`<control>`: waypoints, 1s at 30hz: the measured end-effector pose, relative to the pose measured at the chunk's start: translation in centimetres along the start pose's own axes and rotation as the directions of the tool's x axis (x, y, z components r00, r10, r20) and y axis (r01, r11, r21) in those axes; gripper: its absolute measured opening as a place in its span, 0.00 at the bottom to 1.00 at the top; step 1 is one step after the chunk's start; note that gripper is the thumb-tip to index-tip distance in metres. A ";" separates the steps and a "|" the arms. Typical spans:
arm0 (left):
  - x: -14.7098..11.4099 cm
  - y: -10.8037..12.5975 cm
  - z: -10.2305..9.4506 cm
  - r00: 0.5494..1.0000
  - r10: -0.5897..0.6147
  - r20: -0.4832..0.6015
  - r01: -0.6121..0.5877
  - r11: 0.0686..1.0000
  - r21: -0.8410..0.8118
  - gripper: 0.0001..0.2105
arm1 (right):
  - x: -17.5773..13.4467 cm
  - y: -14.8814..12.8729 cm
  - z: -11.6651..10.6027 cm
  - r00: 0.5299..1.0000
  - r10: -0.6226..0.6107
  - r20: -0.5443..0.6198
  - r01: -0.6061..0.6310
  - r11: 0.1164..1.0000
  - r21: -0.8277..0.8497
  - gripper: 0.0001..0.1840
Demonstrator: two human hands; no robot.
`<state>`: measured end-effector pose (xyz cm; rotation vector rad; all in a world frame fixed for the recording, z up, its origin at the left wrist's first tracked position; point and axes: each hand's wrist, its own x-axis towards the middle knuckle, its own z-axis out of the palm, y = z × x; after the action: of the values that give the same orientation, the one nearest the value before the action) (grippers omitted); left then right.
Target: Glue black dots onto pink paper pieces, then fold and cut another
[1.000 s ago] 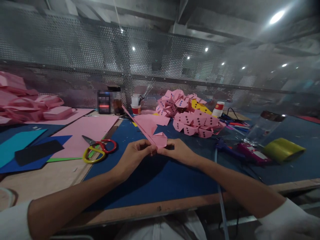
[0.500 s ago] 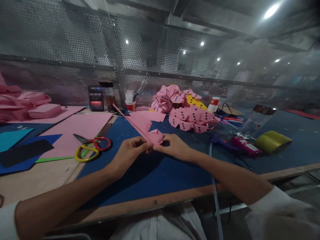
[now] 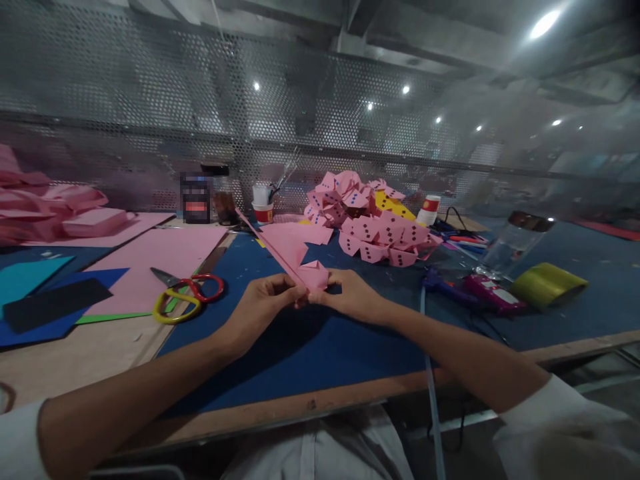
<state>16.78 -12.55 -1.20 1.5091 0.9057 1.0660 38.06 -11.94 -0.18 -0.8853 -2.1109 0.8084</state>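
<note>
Both hands meet over the blue table mat (image 3: 300,360), pinching one piece of folded pink paper (image 3: 313,275). My left hand (image 3: 265,300) grips its lower left edge between thumb and fingers. On the other side, my right hand (image 3: 347,293) has thumb and forefinger closed on the lower right corner. A long narrow pink strip (image 3: 267,245) rises from the fold toward the upper left. Just behind lies a flat pink sheet (image 3: 290,240). Part of the fold is hidden by the fingertips.
Scissors (image 3: 187,297) with red and yellow handles lie at left, by pink sheets (image 3: 155,260). Dotted pink paper shapes (image 3: 383,237) are heaped behind. To the right are a purple glue gun (image 3: 450,287), a clear jar (image 3: 517,243) and a yellow-green roll (image 3: 550,283).
The whole view has shifted slightly, so things sit a little farther right. Both hands keep the same pinch on the pink paper.
</note>
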 end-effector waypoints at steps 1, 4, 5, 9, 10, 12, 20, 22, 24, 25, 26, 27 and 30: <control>0.0 0.0 -0.1 1.000 0.005 -0.005 -0.005 1.000 0.000 0.15 | 0.0 0.1 0.0 1.000 0.001 -0.002 -0.001 1.000 -0.001 0.11; 0.0 0.0 -0.3 1.000 0.024 -0.013 -0.024 1.000 -0.001 0.14 | 0.1 0.2 0.0 1.000 0.004 -0.021 -0.003 1.000 0.007 0.15; 0.1 -0.1 -0.3 1.000 0.027 -0.012 -0.027 1.000 -0.003 0.14 | 0.2 0.2 -0.1 1.000 0.006 -0.026 -0.005 1.000 0.011 0.16; 0.1 -0.1 -0.3 1.000 0.026 -0.001 -0.026 1.000 -0.016 0.13 | 0.2 0.1 -0.1 0.999 0.012 -0.033 -0.011 1.000 0.022 0.18; 0.1 -0.1 -0.3 1.000 0.026 0.003 -0.026 1.000 -0.017 0.13 | 0.2 0.1 -0.2 0.999 0.010 -0.030 -0.009 1.000 0.028 0.18; 0.2 -0.2 -0.2 1.000 0.023 0.006 -0.023 1.000 -0.013 0.13 | 0.1 0.0 -0.2 1.000 0.012 -0.016 -0.011 0.999 0.040 0.19; 0.2 -0.2 -0.4 1.000 0.020 -0.020 -0.020 1.000 0.004 0.13 | 0.2 0.2 -0.3 0.999 0.032 0.007 -0.032 0.999 0.028 0.23; 0.2 -0.1 -0.4 0.999 0.021 -0.027 -0.021 1.000 0.006 0.14 | 0.1 0.3 -0.3 1.000 0.011 0.018 -0.012 0.999 0.036 0.19; 0.1 0.0 -0.2 0.999 0.018 -0.026 -0.018 1.000 0.009 0.14 | 0.1 0.3 -0.2 1.000 0.005 0.025 -0.006 0.999 0.038 0.16; 0.1 0.0 -0.2 1.000 0.016 -0.022 -0.016 1.000 0.009 0.14 | 0.1 0.3 -0.1 1.000 0.010 0.023 -0.011 0.999 0.037 0.16; 0.0 0.0 -0.1 1.000 0.014 -0.016 -0.014 1.000 0.007 0.14 | 0.0 0.2 -0.1 1.000 0.014 0.020 -0.015 0.999 0.036 0.16; 0.0 0.1 -0.1 1.000 0.013 -0.008 -0.013 1.000 0.004 0.14 | 0.0 0.1 0.0 1.000 0.016 0.019 -0.016 0.999 0.039 0.16; -0.1 0.1 0.0 1.000 0.016 0.006 -0.016 1.000 -0.003 0.14 | 0.0 -0.1 0.0 0.999 0.007 0.034 -0.009 0.998 0.059 0.14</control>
<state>16.70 -12.69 -1.13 1.5188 0.8881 1.0736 38.04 -11.99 -0.12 -0.8544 -2.1026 0.8913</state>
